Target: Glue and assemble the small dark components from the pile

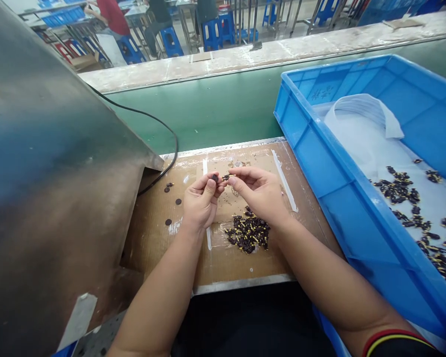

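My left hand (201, 201) pinches a small dark round piece (214, 177) between thumb and fingers. Close beside it, my right hand (258, 191) grips a small black part with yellow ends (226, 177) at its fingertips. The two pieces nearly meet; whether they touch I cannot tell. Below the hands lies a pile of black-and-yellow parts (248, 232) on the cardboard-covered table (219, 265). Left of my left hand, several dark discs (178, 202) lie scattered on the cardboard.
A large blue crate (342, 198) on the right holds more black-and-yellow parts (397, 186) on white foam sheet. A metal housing (59, 163) stands at left, with a black cable (152, 116) beside it. Beyond runs a green conveyor belt (215, 106); people and blue stools (171, 42) are farther back.
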Motion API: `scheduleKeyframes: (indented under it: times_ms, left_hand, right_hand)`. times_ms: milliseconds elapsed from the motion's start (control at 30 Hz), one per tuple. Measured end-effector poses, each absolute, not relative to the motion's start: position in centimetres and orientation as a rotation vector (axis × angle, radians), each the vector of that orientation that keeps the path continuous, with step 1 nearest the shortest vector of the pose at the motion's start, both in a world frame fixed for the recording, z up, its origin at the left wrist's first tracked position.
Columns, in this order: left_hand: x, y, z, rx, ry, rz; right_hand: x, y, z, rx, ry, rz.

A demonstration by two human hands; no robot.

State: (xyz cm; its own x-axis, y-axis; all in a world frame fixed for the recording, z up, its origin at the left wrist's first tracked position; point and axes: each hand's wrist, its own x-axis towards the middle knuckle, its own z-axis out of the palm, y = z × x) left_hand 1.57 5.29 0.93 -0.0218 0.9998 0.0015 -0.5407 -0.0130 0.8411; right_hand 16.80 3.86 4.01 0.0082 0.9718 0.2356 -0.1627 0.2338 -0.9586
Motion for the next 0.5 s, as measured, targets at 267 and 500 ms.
scheduleKeyframes:
  times_ms: [267,500]
  left_hand:
    - [1.68,5.07,1.25,0.845,0.77,1.443]
    - [1.6,5.05,0.98,0.883,0.756,1.446]
  right_hand:
    - [17.08,3.98,3.82,-0.93,-1.32,1.049]
    - [17.15,3.9,3.97,-0.944,-1.338,1.029]
